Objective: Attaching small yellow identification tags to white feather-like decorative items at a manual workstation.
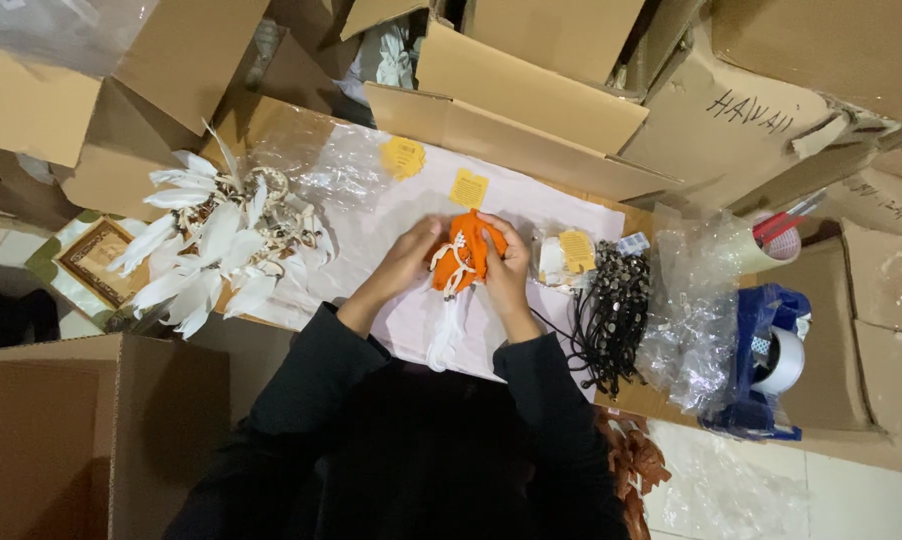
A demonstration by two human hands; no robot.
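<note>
Centre of the frame: both hands are closed on one item, an orange pouch (468, 250) with white cords and white feathers (447, 330) hanging from it. The left hand (409, 262) grips its left edge, fingers curled round and pinching; the right hand (506, 265) clamps the right edge, thumb on top. The pouch is held just above the white sheet (371, 225) that covers the work surface, so the feathers trail down toward the person's body rather than bunching. In my judgement the two-sided grip keeps the pouch steady while the cords are worked.

Just above the hands, a yellow tag (469, 188) lies flat on the sheet; a second, round yellow tag (403, 157) lies further to the upper left, on crumpled clear plastic (321, 160). Both sit within easy reach, apart from the pouch.

Left of frame: a heap of white feather pieces (216, 245) lies at the sheet's edge, well apart from the hands.

Right of the hands: a small packet with a yellow label (568, 255), then a bundle of dark beaded cords (611, 310), touching the sheet's right edge. Further right, a blue tape dispenser (771, 360) and a cup of pens (783, 235).

Cardboard boxes (531, 90) ring the surface.
</note>
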